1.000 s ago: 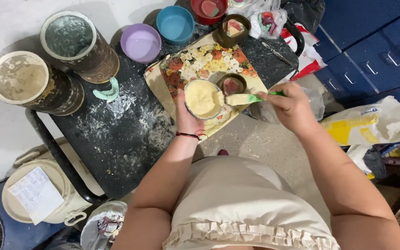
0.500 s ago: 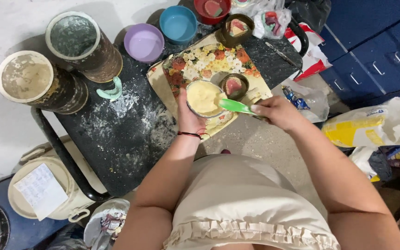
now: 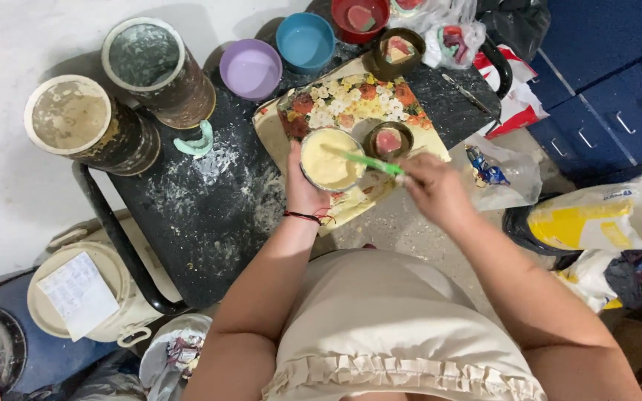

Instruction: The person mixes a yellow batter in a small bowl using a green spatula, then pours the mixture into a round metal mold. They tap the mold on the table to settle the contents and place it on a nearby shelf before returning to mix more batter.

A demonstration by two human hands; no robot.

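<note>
On dusty black table (image 3: 209, 215), floral tray (image 3: 351, 104)

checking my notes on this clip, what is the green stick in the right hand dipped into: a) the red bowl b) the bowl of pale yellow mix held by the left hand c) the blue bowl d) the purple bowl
b: the right hand holds the green stick with its far end lying in the bowl of pale yellow mix, which the left hand steadies at the rim on the flowered tray.
</note>
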